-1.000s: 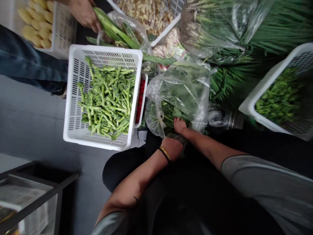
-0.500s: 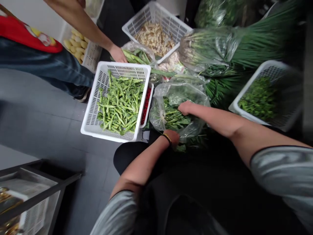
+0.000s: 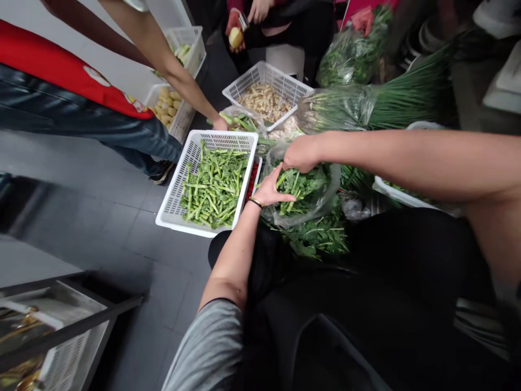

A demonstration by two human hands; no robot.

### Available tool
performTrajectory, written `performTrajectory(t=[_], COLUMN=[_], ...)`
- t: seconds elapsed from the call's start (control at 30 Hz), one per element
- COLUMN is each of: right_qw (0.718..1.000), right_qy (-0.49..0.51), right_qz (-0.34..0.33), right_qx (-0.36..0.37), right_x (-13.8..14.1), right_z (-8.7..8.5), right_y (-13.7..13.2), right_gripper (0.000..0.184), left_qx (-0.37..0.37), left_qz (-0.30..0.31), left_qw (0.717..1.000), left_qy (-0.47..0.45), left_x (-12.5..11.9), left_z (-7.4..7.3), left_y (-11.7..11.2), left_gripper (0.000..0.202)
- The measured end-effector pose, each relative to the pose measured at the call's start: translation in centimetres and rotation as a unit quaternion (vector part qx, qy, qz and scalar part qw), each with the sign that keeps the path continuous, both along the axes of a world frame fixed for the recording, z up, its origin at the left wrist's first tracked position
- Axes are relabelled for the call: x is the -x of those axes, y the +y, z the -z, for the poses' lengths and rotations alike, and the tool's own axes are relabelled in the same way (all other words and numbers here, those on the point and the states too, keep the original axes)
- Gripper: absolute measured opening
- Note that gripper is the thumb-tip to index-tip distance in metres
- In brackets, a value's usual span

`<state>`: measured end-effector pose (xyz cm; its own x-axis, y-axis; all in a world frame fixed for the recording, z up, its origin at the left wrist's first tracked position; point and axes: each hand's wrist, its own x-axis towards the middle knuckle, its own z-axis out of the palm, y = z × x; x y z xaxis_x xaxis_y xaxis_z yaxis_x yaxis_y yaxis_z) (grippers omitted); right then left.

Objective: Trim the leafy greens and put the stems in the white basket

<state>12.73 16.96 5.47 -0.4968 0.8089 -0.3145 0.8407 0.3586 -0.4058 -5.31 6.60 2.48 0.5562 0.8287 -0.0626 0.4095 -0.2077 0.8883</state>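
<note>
My left hand [image 3: 272, 191] reaches over a clear plastic bag [image 3: 329, 191] of leafy greens [image 3: 303, 187], its thumb held well apart from the fingers. Those fingertips come close to my right hand [image 3: 301, 153], which is curled closed at the bag's far left side. What it grips, a stem or the bag's edge, is hidden. More loose greens [image 3: 319, 236] lie below the bag by my knees. Left of my hands stands a white basket [image 3: 173, 203] of cut broccolini-like green stems [image 3: 215, 187].
A red tray [image 3: 253, 178] sits beside the basket. Beyond are a basket of pale brown pieces [image 3: 266, 103], bagged long green onions [image 3: 337, 111] and a basket of potatoes [image 3: 166, 106]. One co-worker's hand [image 3: 220, 124] reaches in; another person holds a peeled potato [image 3: 235, 38]. A metal rack [image 3: 101, 315] stands lower left.
My left hand has come up from the bag's near edge and spread. My right hand has shifted up and left across the bag. The view has tilted, showing more people behind.
</note>
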Motion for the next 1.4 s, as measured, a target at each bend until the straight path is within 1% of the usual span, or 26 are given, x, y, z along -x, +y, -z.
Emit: performTrajectory(t=[0.07,0.1,0.17,0.23,0.27,0.3,0.4,0.43,0.47,0.53,0.57,0.63,0.7,0.73,0.77,0.83,0.9,0.93,1.0,1.07,1.17,1.23,1.27,1.33,1.37,1.4], right_qw=[0.999,0.998,0.997,0.993,0.99,0.988,0.985,0.985,0.985,0.985,0.977,0.943,0.905,0.896,0.896,0.913,0.925,0.924,0.913,0.898,0.88,0.857,0.835,0.771,0.737,0.711], right_qy=[0.014,0.018,0.015,0.013,0.017,0.026,0.077,0.094,0.117,0.146,0.177,0.27,0.359,0.381,0.381,0.333,0.271,0.254,0.265,0.323,0.42,0.464,0.487,0.537,0.559,0.574], right_qz=[0.017,0.019,-0.016,-0.075,-0.093,-0.099,-0.069,-0.057,-0.021,0.084,0.121,0.16,0.168,0.174,0.187,0.23,0.261,0.269,0.275,0.271,0.222,0.217,0.238,0.308,0.341,0.364], right_qx=[-0.035,-0.054,-0.079,-0.093,-0.101,-0.112,-0.141,-0.135,-0.123,-0.038,0.018,0.112,0.152,0.149,0.131,0.053,-0.054,-0.099,-0.146,-0.13,-0.031,0.055,0.094,0.151,0.168,0.179], right_x=[0.7,1.2,2.2,2.6,2.5,1.9,-2.0,-3.8,-5.4,-7.6,-7.9,-7.0,-4.6,-3.3,-2.1,-0.3,0.6,0.7,0.5,-0.3,-2.8,-5.0,-6.2,-8.3,-9.2,-9.7], right_z=[-0.2,-0.1,0.1,0.3,0.3,0.3,-0.2,-0.4,-0.6,-0.9,-1.1,-1.4,-1.6,-1.7,-1.8,-1.8,-1.7,-1.7,-1.8,-2.1,-2.7,-2.8,-2.7,-2.6,-2.5,-2.6], right_y=[1.7,2.4,3.4,3.9,3.9,3.7,1.2,-0.3,-2.0,-5.8,-7.6,-11.0,-13.4,-14.2,-14.8,-15.7,-16.6,-17.2,-18.5,-19.9,-22.0,-23.0,-23.4,-24.1,-24.4,-24.6], right_gripper=[0.037,0.039,0.028,0.015,0.015,0.02,0.044,0.05,0.049,0.047,0.045,0.042,0.04,0.041,0.043,0.044,0.041,0.04,0.041,0.043,0.042,0.042,0.044,0.048,0.049,0.048], left_qx=[0.046,0.076,0.132,0.166,0.18,0.195,0.256,0.274,0.284,0.29,0.293,0.309,0.345,0.365,0.383,0.392,0.362,0.342,0.307,0.292,0.291,0.299,0.306,0.33,0.343,0.353], left_qz=[0.005,-0.004,-0.041,-0.094,-0.116,-0.134,-0.178,-0.194,-0.209,-0.22,-0.212,-0.184,-0.164,-0.164,-0.17,-0.203,-0.251,-0.272,-0.297,-0.296,-0.266,-0.241,-0.231,-0.217,-0.211,-0.206], left_qw=[0.997,0.992,0.981,0.969,0.964,0.959,0.935,0.924,0.912,0.895,0.891,0.889,0.882,0.874,0.864,0.841,0.819,0.808,0.791,0.786,0.801,0.815,0.819,0.815,0.807,0.797], left_qy=[-0.069,-0.101,-0.138,-0.154,-0.155,-0.154,-0.167,-0.184,-0.207,-0.256,-0.273,-0.285,-0.278,-0.276,-0.28,-0.312,-0.367,-0.395,-0.438,-0.457,-0.45,-0.435,-0.427,-0.424,-0.431,-0.444], left_x=[-0.5,-0.6,-0.7,-0.6,-0.5,-0.5,-0.4,-0.4,-0.3,-0.3,-0.3,-0.7,-1.5,-2.1,-2.8,-4.3,-5.8,-6.4,-7.4,-7.8,-7.5,-6.7,-6.3,-5.2,-4.7,-4.2], left_z=[0.6,1.0,1.8,2.8,3.3,3.7,4.3,4.1,3.6,2.3,1.4,-0.3,-1.7,-2.1,-2.4,-2.6,-2.6,-2.6,-3.0,-3.6,-4.4,-4.4,-4.3,-3.9,-3.8,-3.7], left_y=[0.0,-0.1,-0.1,0.2,0.3,0.5,0.9,0.9,0.9,0.5,0.2,-1.2,-3.2,-4.5,-5.8,-8.2,-10.1,-10.8,-11.7,-12.3,-13.0,-13.7,-14.1,-14.8,-15.2,-15.5], left_gripper=[0.097,0.087,0.066,0.049,0.043,0.038,0.032,0.032,0.034,0.04,0.041,0.043,0.046,0.048,0.05,0.052,0.049,0.048,0.048,0.048,0.044,0.038,0.036,0.034,0.035,0.036])
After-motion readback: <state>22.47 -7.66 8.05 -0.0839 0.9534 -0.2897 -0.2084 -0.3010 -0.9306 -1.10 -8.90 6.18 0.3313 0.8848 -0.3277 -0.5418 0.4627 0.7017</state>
